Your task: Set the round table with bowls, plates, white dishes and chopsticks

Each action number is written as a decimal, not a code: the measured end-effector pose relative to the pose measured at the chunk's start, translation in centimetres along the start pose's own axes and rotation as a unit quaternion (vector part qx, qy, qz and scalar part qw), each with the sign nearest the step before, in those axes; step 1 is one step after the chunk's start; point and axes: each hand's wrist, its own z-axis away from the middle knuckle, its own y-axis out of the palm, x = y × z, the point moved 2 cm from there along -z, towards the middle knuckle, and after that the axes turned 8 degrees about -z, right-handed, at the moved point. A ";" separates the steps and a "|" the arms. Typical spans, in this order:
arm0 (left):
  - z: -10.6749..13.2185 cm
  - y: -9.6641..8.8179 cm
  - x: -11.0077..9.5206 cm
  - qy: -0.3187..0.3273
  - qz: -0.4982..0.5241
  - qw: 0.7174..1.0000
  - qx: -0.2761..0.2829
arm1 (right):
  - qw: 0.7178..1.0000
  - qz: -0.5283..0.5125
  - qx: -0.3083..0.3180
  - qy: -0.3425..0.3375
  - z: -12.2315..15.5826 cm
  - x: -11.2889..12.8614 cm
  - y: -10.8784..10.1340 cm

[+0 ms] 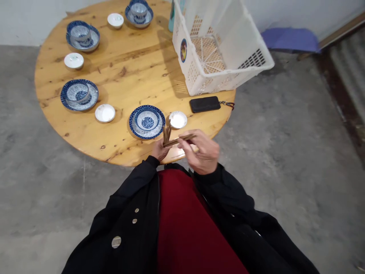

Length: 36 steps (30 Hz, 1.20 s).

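Left hand (159, 150) closed around a bundle of brown wooden chopsticks (167, 134), held near-upright, tips up, over the near edge of the round pale-wood desk (128, 72). Right hand (202, 153) pinches a separate brown chopstick pair (184, 137), long axis crosswise, pointing left and touching the bundle. Both sit just this side of the blue-patterned bowl on its plate (147, 121) and the small white dish (177, 119). Right hand is nearer the dish.
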 end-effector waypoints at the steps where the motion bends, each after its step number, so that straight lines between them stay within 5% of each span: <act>1: 0.0 -0.1 -0.1 -0.005 -0.019 1.000 -0.004 | 1.000 0.006 -0.022 0.014 -0.9 0.8 -1.6; 7: 0.4 -0.8 -1.7 -0.011 -0.110 0.993 -0.044 | 0.958 -0.037 -0.283 0.028 -5.4 1.8 -12.3; 11: 0.4 -1.2 -3.4 0.011 -0.120 0.991 -0.051 | 0.949 -0.084 -0.274 0.135 -4.9 -2.9 -14.4; 14: 0.5 -1.1 -5.0 0.073 -0.152 0.985 -0.047 | 0.934 -0.138 -0.191 0.269 -3.3 -7.0 -12.5; 18: 1.0 -0.5 -6.5 0.113 -0.176 0.978 0.028 | 0.889 -0.244 -0.075 0.381 -2.3 -10.7 -7.9; 24: 2.3 -0.2 -6.7 -0.002 -0.119 0.987 0.107 | 0.823 -0.361 -0.007 0.438 -3.0 -13.9 -2.7; 28: 3.1 -0.5 -7.0 -0.077 -0.033 0.987 0.139 | 0.802 -0.374 0.021 0.466 -3.1 -15.3 -1.1; 36: 3.3 0.3 -6.6 -0.122 0.022 0.980 0.153 | 0.767 -0.387 0.057 0.508 -3.1 -16.9 1.5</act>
